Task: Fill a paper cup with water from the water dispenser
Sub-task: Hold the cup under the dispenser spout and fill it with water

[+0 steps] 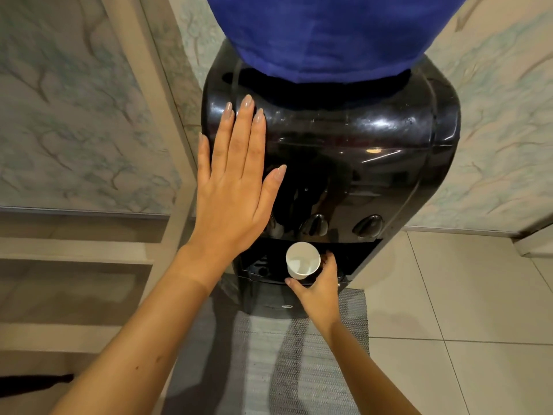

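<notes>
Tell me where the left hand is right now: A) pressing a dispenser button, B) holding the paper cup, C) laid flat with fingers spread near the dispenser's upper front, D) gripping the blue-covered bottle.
C: the left hand is open and flat by the upper front of the black dispenser, while the right hand holds the paper cup.

Water dispenser [359, 139]: glossy black, floor-standing, topped by a bottle under a blue cover [323, 34]. Three dark oval tap buttons [314, 224] sit above the recess.

Paper cup [302, 260]: white, upright, mouth open to the camera, held in the recess below the middle button (contents hard to judge).

Right hand [318, 287]: thumb and fingers wrapped around the cup from its right side.

Left hand [236, 187]: fingers extended and together, palm down, over the dispenser's upper left front.

Floor: pale tiles [449, 295], grey woven mat [299, 354] at the dispenser's foot. Marbled wall panels [74, 100] to either side.
</notes>
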`<state>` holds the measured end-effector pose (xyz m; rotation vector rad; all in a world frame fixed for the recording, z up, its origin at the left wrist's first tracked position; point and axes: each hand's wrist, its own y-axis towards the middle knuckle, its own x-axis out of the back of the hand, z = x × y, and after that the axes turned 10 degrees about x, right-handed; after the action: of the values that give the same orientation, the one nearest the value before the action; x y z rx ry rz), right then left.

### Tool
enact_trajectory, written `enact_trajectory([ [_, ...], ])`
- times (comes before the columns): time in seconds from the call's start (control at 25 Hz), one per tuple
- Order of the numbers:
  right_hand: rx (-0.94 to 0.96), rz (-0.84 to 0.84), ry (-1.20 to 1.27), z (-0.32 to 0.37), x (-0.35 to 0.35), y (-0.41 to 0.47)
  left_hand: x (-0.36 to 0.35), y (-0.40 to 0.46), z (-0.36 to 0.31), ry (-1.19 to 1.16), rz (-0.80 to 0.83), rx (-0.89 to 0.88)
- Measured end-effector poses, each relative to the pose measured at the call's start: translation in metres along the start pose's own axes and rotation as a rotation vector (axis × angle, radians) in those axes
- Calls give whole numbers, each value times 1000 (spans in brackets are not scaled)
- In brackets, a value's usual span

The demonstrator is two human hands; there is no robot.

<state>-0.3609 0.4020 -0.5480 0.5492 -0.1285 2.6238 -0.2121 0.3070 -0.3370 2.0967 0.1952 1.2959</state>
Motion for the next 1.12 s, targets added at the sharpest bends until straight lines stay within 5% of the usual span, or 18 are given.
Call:
enact_trajectory([
  [0.72,41,91,-172,31,10,-1,4,0,-3,3,11,10],
  [0.8,71,-7,-115,41,21,-20,7,-2,-1,-17,47,-7],
  [0.92,363,-325,-74,70,43,-42,8,-12,0,-11,100,-31],
  [1.04,611,-486,-309,106,76,-19,0,-23,-4,79,127,-48],
  [1.12,630,-434,-574,135,98,3,1,-21,-10,111,145,-36],
])
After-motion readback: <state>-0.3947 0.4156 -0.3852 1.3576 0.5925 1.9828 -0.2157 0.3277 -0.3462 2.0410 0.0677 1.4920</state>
